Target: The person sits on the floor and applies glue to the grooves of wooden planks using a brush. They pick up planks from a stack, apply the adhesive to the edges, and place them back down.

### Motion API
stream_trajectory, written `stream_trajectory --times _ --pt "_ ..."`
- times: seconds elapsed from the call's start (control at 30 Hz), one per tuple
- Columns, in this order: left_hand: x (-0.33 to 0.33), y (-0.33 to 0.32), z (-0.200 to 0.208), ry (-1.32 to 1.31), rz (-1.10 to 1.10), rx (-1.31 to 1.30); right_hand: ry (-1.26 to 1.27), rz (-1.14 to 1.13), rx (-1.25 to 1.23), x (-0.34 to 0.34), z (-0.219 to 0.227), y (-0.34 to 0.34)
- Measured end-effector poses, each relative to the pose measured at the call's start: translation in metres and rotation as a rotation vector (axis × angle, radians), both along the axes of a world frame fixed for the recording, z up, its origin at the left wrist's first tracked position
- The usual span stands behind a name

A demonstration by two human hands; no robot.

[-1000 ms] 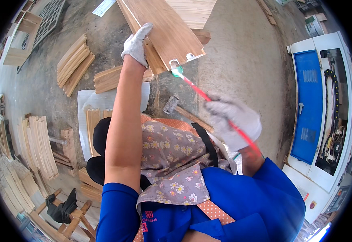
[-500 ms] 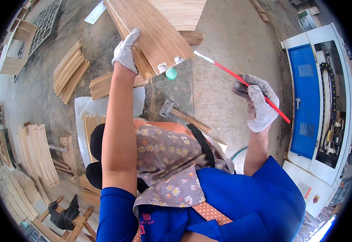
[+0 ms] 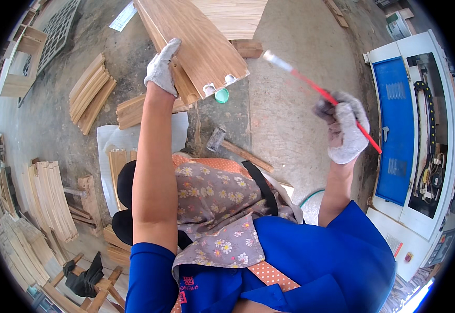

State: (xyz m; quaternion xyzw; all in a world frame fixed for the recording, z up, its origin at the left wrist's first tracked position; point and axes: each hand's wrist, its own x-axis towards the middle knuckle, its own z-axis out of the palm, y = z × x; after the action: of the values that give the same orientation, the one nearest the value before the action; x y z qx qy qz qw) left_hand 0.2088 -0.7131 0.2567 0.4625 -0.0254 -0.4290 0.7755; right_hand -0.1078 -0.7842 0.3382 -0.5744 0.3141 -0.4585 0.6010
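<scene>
My left hand [image 3: 162,67], in a pale work glove, grips the left edge of a wooden panel [image 3: 198,44] with its thumb along the edge. White, glue-like stuff sits in the notches at the panel's near end. Out to the right, my gloved right hand [image 3: 348,127] is closed round a thin red-handled brush [image 3: 311,83]. Its white-coated tip points up and left, apart from the panel's near right corner. Just below the panel's near end shows a small round green thing [image 3: 221,95], partly covered by it.
A hammer [image 3: 218,140] with a wooden handle lies on the floor before my lap. Curved wooden pieces [image 3: 89,88] are stacked at the left, with more wooden strips [image 3: 52,195] further down. A white and blue machine cabinet [image 3: 394,125] stands at the right.
My right hand has moved up and to the right with the brush, so the brush tip has drawn away from the panel's corner. The left hand and panel have hardly moved.
</scene>
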Motion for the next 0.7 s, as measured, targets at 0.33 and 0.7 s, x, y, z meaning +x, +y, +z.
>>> stream_trajectory --times 0.33,0.7 --pt "0.001 0.004 0.001 0.03 -0.022 -0.053 0.391 0.158 -0.876 0.075 -0.025 -0.022" --pt "0.0 0.007 -0.002 0.055 -0.061 -0.101 0.719 0.226 -1.001 0.148 -0.045 -0.039"
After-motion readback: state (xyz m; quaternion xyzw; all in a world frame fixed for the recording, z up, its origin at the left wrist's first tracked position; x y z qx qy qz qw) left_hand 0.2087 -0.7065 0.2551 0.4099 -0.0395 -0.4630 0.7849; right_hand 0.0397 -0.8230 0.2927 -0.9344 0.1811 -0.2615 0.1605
